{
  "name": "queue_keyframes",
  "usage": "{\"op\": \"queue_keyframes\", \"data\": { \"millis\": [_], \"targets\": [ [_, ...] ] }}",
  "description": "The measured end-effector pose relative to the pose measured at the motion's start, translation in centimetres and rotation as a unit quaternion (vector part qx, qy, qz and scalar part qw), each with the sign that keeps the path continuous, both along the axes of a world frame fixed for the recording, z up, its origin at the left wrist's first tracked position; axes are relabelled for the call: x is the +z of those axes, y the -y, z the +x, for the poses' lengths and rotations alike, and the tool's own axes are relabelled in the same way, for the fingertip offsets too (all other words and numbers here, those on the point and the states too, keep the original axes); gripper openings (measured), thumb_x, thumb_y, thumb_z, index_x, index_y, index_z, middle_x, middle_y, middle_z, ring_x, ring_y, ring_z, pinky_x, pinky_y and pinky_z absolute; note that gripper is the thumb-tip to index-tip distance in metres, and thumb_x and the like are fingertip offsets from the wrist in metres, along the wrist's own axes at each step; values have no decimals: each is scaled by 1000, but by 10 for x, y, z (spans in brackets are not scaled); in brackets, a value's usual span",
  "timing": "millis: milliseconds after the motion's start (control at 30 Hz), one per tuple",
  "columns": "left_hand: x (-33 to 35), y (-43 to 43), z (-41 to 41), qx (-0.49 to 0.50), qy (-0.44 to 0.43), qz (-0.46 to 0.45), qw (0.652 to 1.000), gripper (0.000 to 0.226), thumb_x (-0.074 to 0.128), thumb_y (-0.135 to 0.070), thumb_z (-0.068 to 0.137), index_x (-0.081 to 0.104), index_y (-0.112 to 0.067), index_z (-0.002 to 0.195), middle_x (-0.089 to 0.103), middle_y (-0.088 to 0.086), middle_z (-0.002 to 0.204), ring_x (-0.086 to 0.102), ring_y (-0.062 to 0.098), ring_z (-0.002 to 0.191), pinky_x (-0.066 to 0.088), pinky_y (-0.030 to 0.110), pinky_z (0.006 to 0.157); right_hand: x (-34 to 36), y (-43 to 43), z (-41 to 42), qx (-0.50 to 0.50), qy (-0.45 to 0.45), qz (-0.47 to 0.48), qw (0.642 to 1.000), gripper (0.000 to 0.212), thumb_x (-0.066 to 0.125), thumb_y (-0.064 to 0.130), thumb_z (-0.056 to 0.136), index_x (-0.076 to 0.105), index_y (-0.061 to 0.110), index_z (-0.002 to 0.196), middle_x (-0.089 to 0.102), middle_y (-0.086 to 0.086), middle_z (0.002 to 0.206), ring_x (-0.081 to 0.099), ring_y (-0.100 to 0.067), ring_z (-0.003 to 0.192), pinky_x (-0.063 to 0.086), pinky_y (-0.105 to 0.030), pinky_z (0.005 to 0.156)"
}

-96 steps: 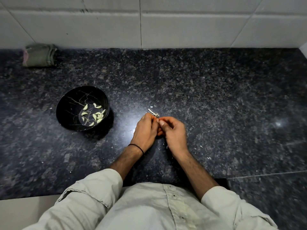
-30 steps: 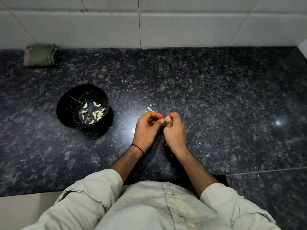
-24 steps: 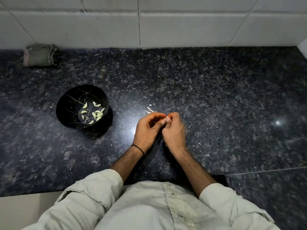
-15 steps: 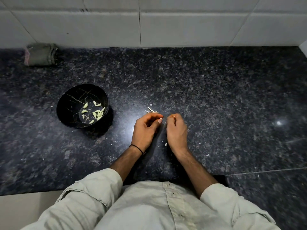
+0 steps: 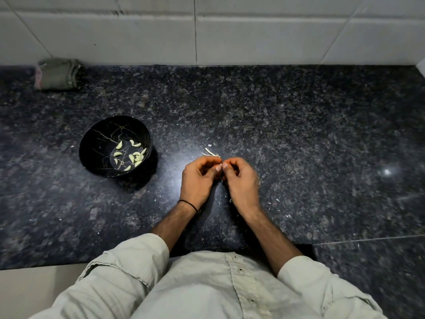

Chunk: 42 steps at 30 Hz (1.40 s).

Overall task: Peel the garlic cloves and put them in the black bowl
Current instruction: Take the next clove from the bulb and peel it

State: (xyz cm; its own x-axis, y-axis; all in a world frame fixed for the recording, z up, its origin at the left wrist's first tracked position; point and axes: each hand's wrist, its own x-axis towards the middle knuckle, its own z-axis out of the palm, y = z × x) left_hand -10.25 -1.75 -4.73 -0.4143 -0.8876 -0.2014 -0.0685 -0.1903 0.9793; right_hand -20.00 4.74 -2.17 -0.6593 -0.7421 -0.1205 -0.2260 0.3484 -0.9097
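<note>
Garlic cloves [image 5: 131, 158], peeled and pale green, lie scattered on the floor of the black bowl [image 5: 99, 138], which stands on the left part of a dark speckled stone counter [image 5: 299, 123]; about a dozen can be made out (several overlap, so the count is loose). Farther left and far back, a folded olive cloth [image 5: 57, 73] rests against the foot of the white tiled wall [image 5: 253, 38].

To the right of the bowl, near the middle of the counter, a person's two hands meet fingertip to fingertip just above the stone. The left hand [image 5: 198, 179], a thin black band [image 5: 189, 204] round its wrist, has its fingers curled and its thumb pressed toward the right hand [image 5: 242, 181], whose fingers are curled the same way. Together they pinch a small pale piece of garlic [image 5: 221, 166], most of it hidden between the thumbs, so whether skin clings to it cannot be told.

Just beyond the left hand's fingertips, on the far side, a few dry straw-coloured stalk scraps [image 5: 210, 153] lie on the counter, well apart from the bowl. Small white flecks of skin [image 5: 278, 200] dot the stone near and to the right of the right wrist. Farther right, a bright spot of reflected light [image 5: 387, 172] shows on the polished surface. At the near edge, the person's pale shirt [image 5: 207, 284] with rolled sleeves fills the bottom of the view.
</note>
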Motion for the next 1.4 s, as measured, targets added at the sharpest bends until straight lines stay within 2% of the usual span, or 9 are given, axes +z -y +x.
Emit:
{"op": "queue_keyframes", "data": {
  "millis": [167,400,600,700,833,1033,1200,1300,1400],
  "targets": [
    [-1,1,-1,-6,8,-20,1000,18,69,-9,86,75,-25,90,76,1,94,72,23,95,55,53,93,3,1,0,26,-48,16,998,11,58,15,97,67,9,100,64,5,78,56,7,64,37,-5,58],
    [-3,2,1,0,-9,0,1000,13,70,-9,87,75,-18,95,76,5,96,72,27,95,56,52,92,3,6,2,44,-66,35,996,18,52,20,101,63,8,107,68,-4,93,62,-15,82,48,-24,71],
    [-1,2,1,13,-64,70,995,18,65,3,90,72,-3,106,74,17,95,68,18,76,53,34,74,-4,7,3,9,-16,35,999,14,51,20,101,62,10,101,69,-4,90,63,-15,78,44,-12,62],
    [-5,1,1,8,-78,80,994,22,66,0,89,78,-14,101,75,15,95,66,18,76,50,36,76,-8,8,2,-3,-7,40,999,13,50,21,101,60,13,100,66,0,86,59,-13,73,45,-27,67],
    [-6,1,1,4,-72,66,995,23,66,-5,87,80,-21,94,75,13,100,66,19,82,48,37,79,-8,8,1,-8,-8,45,999,14,48,21,103,59,13,103,66,-4,89,58,-17,77,47,-33,71],
    [-6,4,2,-17,-7,14,1000,24,65,-17,84,78,-34,95,76,5,101,69,24,92,54,42,85,-6,6,-4,-33,-14,51,998,15,47,21,103,59,12,104,64,-2,91,57,-16,80,38,-27,69],
    [-9,6,1,-26,30,-12,999,23,66,-25,82,73,-35,101,74,-3,94,70,29,95,55,55,92,-1,5,-3,-24,-15,28,999,24,52,26,101,57,17,81,59,6,70,51,-5,62,38,-27,61],
    [-6,6,2,-35,40,-25,998,20,67,-24,83,70,-38,97,72,-8,91,70,25,95,56,54,89,1,4,-1,0,11,15,1000,13,59,25,99,60,16,89,64,10,75,56,6,64,41,-11,60],
    [-2,7,3,-41,43,-35,998,20,67,-19,85,69,-36,96,71,-12,89,69,23,95,56,53,90,-2,3,-3,15,25,5,1000,6,61,15,96,62,10,95,65,9,78,57,7,65,41,-8,61]
  ]
}}
